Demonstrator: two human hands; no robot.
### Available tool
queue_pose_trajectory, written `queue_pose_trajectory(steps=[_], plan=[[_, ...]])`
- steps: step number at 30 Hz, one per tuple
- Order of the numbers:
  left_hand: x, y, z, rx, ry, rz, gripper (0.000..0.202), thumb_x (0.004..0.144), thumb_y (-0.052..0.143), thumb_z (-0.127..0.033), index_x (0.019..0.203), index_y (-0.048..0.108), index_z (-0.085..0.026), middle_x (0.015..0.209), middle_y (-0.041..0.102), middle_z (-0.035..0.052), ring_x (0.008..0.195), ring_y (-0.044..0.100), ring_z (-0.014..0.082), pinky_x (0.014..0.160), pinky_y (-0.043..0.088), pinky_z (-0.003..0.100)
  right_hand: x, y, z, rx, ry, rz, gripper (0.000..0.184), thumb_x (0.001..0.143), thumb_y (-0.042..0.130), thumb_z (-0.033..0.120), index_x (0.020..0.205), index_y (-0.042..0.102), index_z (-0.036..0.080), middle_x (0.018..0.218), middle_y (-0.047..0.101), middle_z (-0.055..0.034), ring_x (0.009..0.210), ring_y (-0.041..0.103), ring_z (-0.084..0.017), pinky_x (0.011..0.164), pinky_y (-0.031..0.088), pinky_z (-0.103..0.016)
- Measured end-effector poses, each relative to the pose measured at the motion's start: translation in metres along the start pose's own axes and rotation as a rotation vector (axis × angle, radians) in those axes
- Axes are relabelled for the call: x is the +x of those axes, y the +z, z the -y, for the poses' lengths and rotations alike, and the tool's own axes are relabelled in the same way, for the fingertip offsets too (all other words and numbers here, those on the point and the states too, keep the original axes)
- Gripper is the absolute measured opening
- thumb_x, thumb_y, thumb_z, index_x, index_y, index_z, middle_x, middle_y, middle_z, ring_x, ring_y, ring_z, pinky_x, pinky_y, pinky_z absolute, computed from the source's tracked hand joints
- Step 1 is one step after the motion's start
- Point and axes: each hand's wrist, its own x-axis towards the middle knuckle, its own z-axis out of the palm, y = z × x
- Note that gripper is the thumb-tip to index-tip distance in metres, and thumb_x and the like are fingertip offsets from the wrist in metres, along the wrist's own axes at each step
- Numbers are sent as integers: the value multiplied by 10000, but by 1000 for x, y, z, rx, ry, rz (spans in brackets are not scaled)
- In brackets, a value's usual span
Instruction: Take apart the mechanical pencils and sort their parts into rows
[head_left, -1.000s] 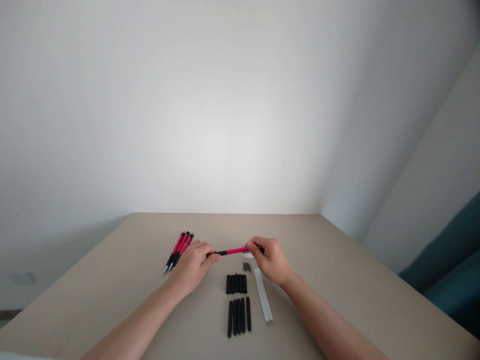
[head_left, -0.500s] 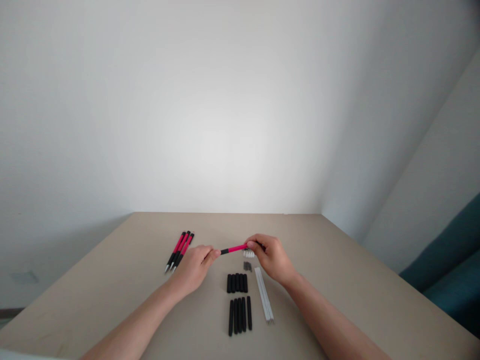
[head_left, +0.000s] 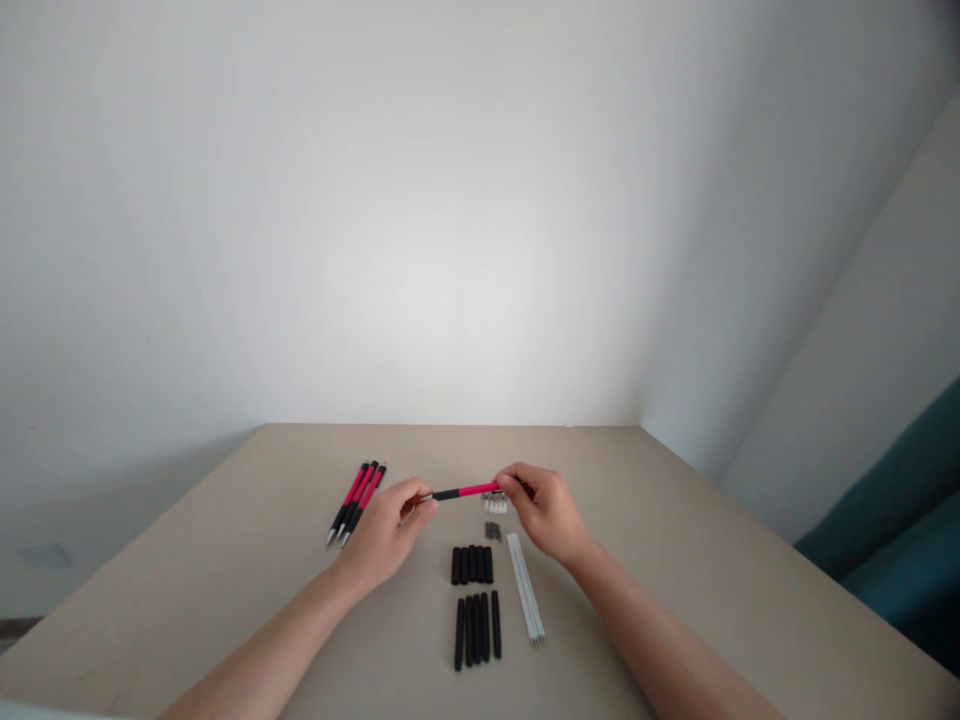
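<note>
I hold a red and black pen (head_left: 463,492) level above the beige table (head_left: 675,560), between both hands. My left hand (head_left: 390,525) pinches its black tip end with thumb and fingers. My right hand (head_left: 544,510) is closed round its red rear end. Three finished red and black pens (head_left: 358,500) lie side by side to the left of my left hand.
Below the hands lie a row of short black sleeves (head_left: 472,565), a row of longer black barrels (head_left: 477,630), several white refills (head_left: 525,600), small dark springs (head_left: 492,531) and small white parts (head_left: 494,507). A teal seat (head_left: 892,540) stands at the right.
Both hands have lifted the pen slightly and shifted it a little; my left fingers now pinch nearer the tip. The parts on the table have not moved.
</note>
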Motion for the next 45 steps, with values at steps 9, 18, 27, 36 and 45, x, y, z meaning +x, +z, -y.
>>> queue_pose_trajectory(steps=[9, 18, 27, 36, 45], plan=[[-2, -3, -1, -59, -34, 65, 413, 865, 393, -450, 582, 491, -166, 518, 390, -32, 518, 364, 118, 496, 240, 229, 0, 0, 0, 40, -18, 21, 294, 908, 424, 313, 766, 633, 162, 645, 608, -24, 589, 510, -125, 559, 377, -228], [2, -2, -4, -476, -108, 24, 370, 806, 540, -475, 820, 646, -121, 806, 649, 77, 628, 490, 130, 599, 405, 250, -2, -1, 12, 123, -37, 71, 248, 895, 468, 347, 893, 650, 177, 681, 644, -23, 601, 557, -117, 579, 420, -222], [-2, -3, -3, -292, 63, -187, 332, 891, 460, -382, 1059, 625, -147, 729, 613, 43, 688, 550, 153, 682, 435, 267, -4, 6, 15, 32, -127, 134, 273, 878, 498, 396, 969, 655, 193, 832, 657, -58, 719, 547, -142, 626, 404, -240], [-8, 0, -14, 128, 315, 215, 261, 918, 409, -268, 1018, 644, -214, 794, 538, 23, 715, 522, 128, 662, 403, 221, -6, 8, 20, -40, -93, 331, 423, 925, 383, 360, 622, 600, 162, 504, 531, 17, 481, 443, -84, 482, 294, -206], [-8, 3, -12, 55, 145, 178, 257, 896, 436, -321, 876, 659, -194, 712, 651, 11, 674, 577, 145, 654, 414, 231, -5, 10, 16, -112, -92, 306, 351, 897, 428, 270, 602, 591, 171, 504, 532, 17, 485, 471, -89, 498, 300, -204]])
